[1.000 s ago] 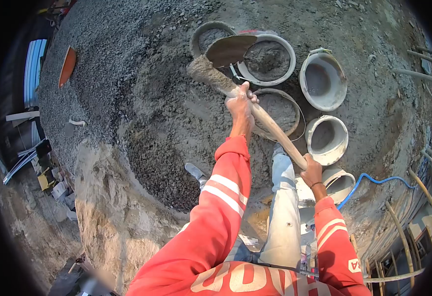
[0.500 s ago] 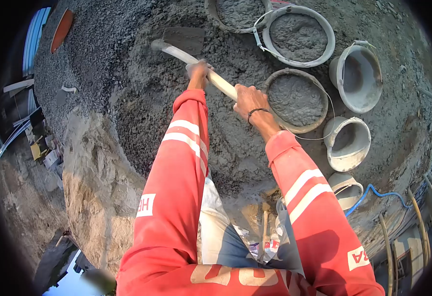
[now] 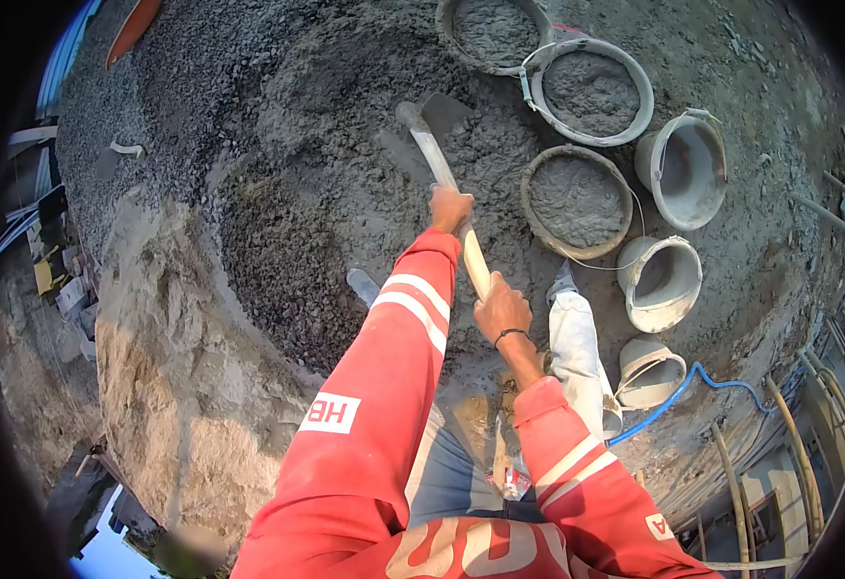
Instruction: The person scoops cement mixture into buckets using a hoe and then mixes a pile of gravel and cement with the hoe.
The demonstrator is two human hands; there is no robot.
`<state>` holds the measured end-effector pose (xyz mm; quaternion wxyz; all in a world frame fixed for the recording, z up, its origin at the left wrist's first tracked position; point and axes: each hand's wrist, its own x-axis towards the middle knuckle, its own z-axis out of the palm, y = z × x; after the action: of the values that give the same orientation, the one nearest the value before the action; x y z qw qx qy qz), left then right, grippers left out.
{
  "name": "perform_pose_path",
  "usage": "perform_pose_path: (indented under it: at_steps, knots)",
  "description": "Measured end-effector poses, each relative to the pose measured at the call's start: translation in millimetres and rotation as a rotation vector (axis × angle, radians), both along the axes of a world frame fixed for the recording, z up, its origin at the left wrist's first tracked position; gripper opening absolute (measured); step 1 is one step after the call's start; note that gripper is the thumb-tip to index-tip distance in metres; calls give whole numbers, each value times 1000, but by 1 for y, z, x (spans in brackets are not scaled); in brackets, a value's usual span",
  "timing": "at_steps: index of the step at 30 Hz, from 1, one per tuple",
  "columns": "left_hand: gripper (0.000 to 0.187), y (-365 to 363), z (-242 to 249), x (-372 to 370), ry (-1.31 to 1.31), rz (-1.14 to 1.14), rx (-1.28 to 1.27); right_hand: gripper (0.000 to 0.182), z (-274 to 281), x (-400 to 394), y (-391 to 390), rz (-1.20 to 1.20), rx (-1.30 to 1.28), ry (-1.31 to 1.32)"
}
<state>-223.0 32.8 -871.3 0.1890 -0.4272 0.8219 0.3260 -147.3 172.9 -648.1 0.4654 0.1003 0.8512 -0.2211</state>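
Observation:
My left hand (image 3: 451, 208) is closed round the middle of the pale wooden handle (image 3: 472, 253) of a hoe. Lower down, near the handle's end, my right hand (image 3: 503, 311) also grips it, a dark band on that wrist. The hoe's blade (image 3: 444, 114) lies against wet grey concrete mix (image 3: 393, 193), its far part covered by the mix. Right of my hands stands a round bucket (image 3: 528, 214) filled with the same mix.
Two more filled buckets, one with a white rim (image 3: 646, 101), stand at the top. Further right are emptier buckets (image 3: 721, 183) and a blue hose (image 3: 678, 394). Gravel (image 3: 181, 96) and a sand heap (image 3: 166, 338) lie left. My trouser leg (image 3: 574, 352) is beside the buckets.
Both hands have moved lower and the hoe's head has swung right, so the handle stands steeper in view. My right leg now shows beside the buckets, and a foot shows left of my arm.

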Motion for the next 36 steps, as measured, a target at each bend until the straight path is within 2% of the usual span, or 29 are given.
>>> perform_pose_path:
  at_steps: [2,3,5,7,10,12,14,15,17,18,19,20,21,24,25,27,28,31,33,36]
  knots:
    - [41,-5,10,26,-56,42,133,36,5,25,-9,-1,22,-22]
    - [41,-8,23,43,-66,52,141,36,11,43,-16,9,30,-33]
    - [47,-19,54,67,-180,111,330,35,20,75,-36,-13,52,-76]
    - [48,-16,59,113,-208,65,305,34,31,117,-49,-56,84,-137]
    - [51,17,95,163,-333,-50,232,32,32,182,-36,-117,68,-141]
    - [51,36,72,193,-361,-46,252,32,23,208,-19,-208,40,-167]
    - [54,56,30,231,-413,-200,244,34,39,188,-10,-171,41,-198]
    - [54,59,34,237,-422,-204,260,36,48,179,-8,-144,17,-246]
    - [55,52,44,226,-416,-35,381,40,54,157,-4,-103,11,-282]
    - [42,39,88,200,-469,210,616,39,67,139,-5,-121,-23,-338]
    - [42,37,85,206,-468,190,618,38,76,129,-1,-146,-58,-390]
    - [34,39,84,210,-397,415,817,24,68,139,12,-190,-103,-307]
    - [26,43,83,209,-324,633,1018,24,75,131,23,-222,-95,-286]
    - [18,51,100,184,-378,881,1054,26,131,87,57,-164,-223,-382]
    - [17,56,83,185,-322,941,1070,26,156,75,74,-201,-226,-368]
    - [14,64,110,148,-272,1109,1072,40,200,56,118,-107,-198,-410]
    - [11,70,109,138,-190,1146,1067,39,219,54,144,-74,-258,-347]
    - [9,103,151,89,-168,984,966,32,287,55,213,-110,-375,-204]
    - [6,143,220,58,-84,926,1022,29,322,62,257,-191,-395,-129]
    - [13,210,310,20,17,830,1116,28,354,75,317,-291,-355,-226]
